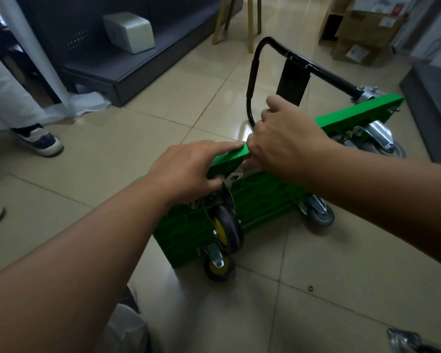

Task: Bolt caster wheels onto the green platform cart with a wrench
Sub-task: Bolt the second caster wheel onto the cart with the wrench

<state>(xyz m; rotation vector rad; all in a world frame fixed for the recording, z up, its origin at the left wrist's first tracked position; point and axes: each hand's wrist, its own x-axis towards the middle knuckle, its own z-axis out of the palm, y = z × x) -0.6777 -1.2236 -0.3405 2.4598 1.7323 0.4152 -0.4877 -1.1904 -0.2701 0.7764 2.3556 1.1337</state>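
The green platform cart (265,189) is tipped up on its long edge on the tiled floor (112,154), with its ribbed underside turned to the near right. The right hand (285,141) is curled over the raised top edge and grips it, just beside the black handle (255,80), which is folded out to the far side. The left hand (186,169) is laid on the same edge with the forefinger straight along it and the thumb down by a silver mounting plate (236,175). Whether anything is held by that hand cannot be told, as the plate area is hidden by both hands.

A black caster with a yellow hub (227,230) is seen under the left hand, a smaller one (218,267) nearer, a grey one (318,215) to the right and a large one (382,141) at the far right. A loose caster (405,340) and a small nut (309,288) are lying on the floor near right. A bystander's shoe (40,141) is planted to the left, near a dark shelf (127,72). Cardboard boxes (362,29) are stacked far right.
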